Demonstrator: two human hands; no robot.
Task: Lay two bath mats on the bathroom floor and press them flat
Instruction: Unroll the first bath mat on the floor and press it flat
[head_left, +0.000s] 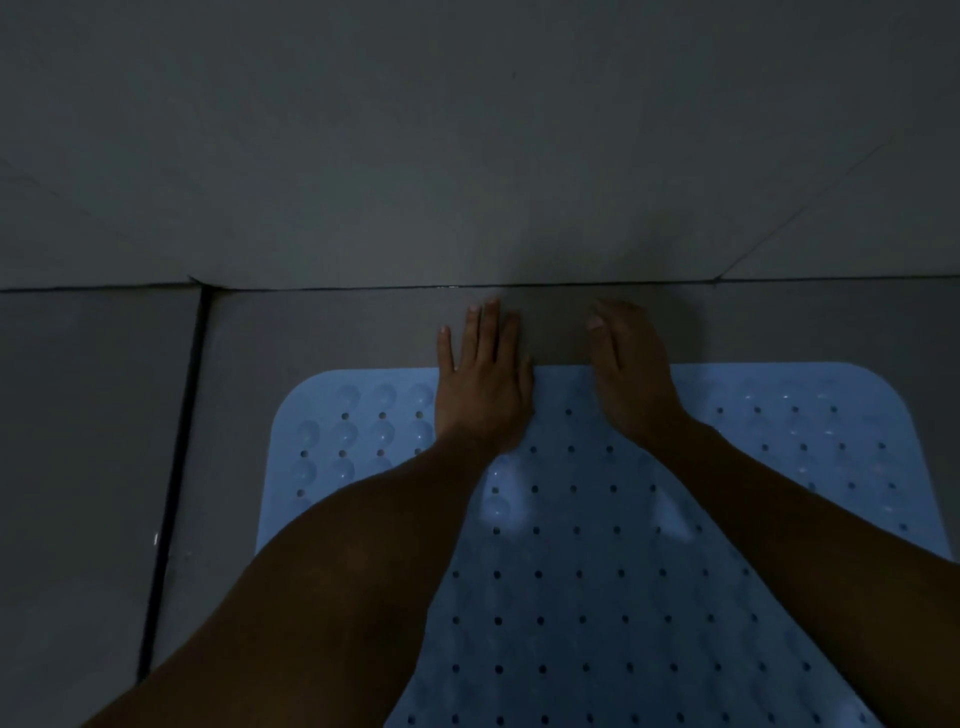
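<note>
A light blue rubber bath mat (597, 519) with rows of small holes and round suction cups lies on the dark grey tiled floor (322, 332). Its far edge runs across the middle of the view. My left hand (480, 384) rests flat, palm down, over that far edge, fingers stretched onto the bare tile. My right hand (631, 374) lies palm down beside it, also across the far edge, fingers together. Neither hand grips anything. Only one mat is in view; my forearms hide parts of it.
The grey wall (467, 130) meets the floor just beyond my fingertips. A dark grout groove (176, 467) runs down the floor to the left of the mat. The room is dim.
</note>
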